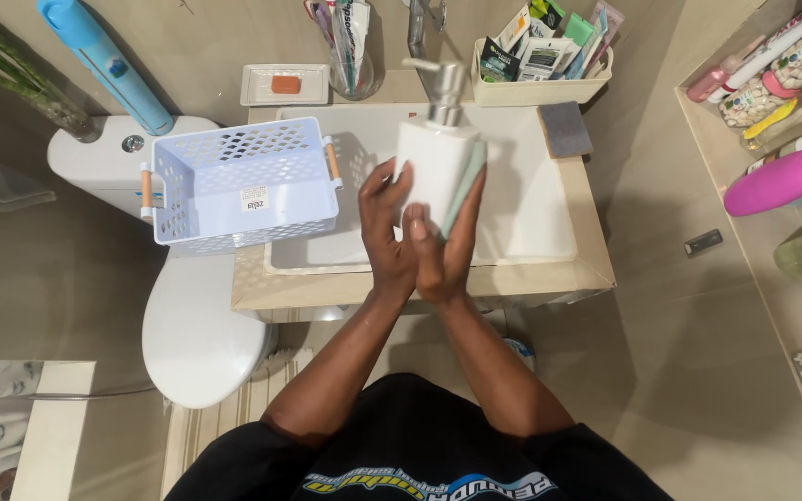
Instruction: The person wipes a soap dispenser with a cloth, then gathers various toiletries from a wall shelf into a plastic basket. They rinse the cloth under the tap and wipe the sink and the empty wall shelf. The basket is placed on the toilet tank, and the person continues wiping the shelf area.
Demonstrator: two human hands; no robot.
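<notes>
Over the sink (549, 243), hands (417, 237) gripping white soap dispenser (431, 162)

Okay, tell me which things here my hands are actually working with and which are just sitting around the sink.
In use:
left hand gripping the white soap dispenser
right hand pressing a pale green cloth against it

Lying about:
perforated basket on the sink's edge
soap dish
toothbrush glass
grey sponge
sachet caddy
pink bottle
</notes>
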